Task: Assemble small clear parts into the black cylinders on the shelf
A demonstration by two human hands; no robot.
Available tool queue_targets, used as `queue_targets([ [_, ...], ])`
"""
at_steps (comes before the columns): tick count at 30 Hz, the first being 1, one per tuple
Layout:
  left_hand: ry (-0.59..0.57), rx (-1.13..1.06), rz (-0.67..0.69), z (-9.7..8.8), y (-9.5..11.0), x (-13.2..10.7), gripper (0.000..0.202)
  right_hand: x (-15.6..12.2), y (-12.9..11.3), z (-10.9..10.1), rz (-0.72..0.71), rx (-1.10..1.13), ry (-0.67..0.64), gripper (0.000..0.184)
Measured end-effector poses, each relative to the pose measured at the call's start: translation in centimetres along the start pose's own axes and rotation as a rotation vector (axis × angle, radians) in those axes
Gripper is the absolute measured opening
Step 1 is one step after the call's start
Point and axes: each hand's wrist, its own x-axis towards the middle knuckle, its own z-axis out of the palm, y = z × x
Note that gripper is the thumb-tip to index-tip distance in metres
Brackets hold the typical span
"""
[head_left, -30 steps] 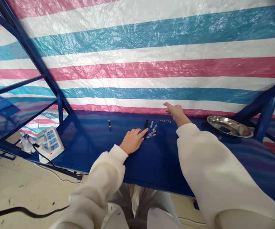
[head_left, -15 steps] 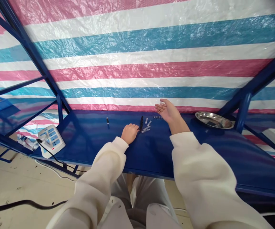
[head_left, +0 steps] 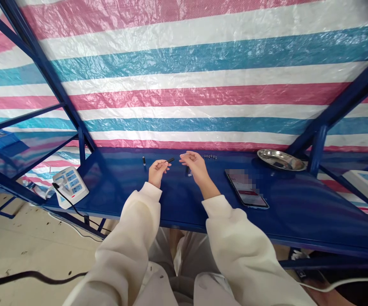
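My left hand [head_left: 158, 171] pinches a short, slim black tube [head_left: 170, 160], which points up and to the right over the table. Just right of it, my right hand [head_left: 194, 163] has its thumb and fingertips closed together; what they hold is too small to make out. Behind that hand, more black and clear pieces [head_left: 189, 171] lie on the blue table [head_left: 123, 182], mostly hidden. Several small shiny pieces [head_left: 210, 157] form a row farther back. To the left stands a small tube, black above and pale below [head_left: 144, 161].
A phone [head_left: 246, 189] lies right of my right hand. Beyond it, a shiny metal dish [head_left: 281, 160] sits near the blue frame post. At the left end is a white power strip [head_left: 70, 187] with a black cable. Striped plastic sheeting [head_left: 203, 93] hangs behind the table.
My left hand has lifted off the table with a black tube in its fingers. My right hand has come left and closer to it, uncovering the phone.
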Motion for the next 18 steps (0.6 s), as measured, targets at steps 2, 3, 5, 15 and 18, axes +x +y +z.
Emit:
queue_targets([
  [2,-0.019,-0.029,-0.011,-0.1,0.1,-0.3,0.036,-0.3,0.9,0.3,-0.062,-0.001,0.001,0.052],
  [3,-0.029,-0.035,-0.013,-0.1,0.2,-0.4,0.037,-0.5,1.3,0.4,-0.089,-0.001,-0.008,0.053],
  [5,-0.049,-0.037,-0.019,-0.1,0.3,-0.6,0.037,-0.6,1.8,0.4,-0.13,0.0,-0.035,0.054],
  [15,-0.057,-0.029,-0.021,0.0,0.5,-0.7,0.035,-0.5,2.7,-0.1,-0.176,-0.003,-0.14,0.055],
  [18,-0.05,-0.054,-0.027,0.0,0.7,-0.8,0.034,-0.3,3.1,-0.3,-0.188,-0.018,-0.16,0.055],
])
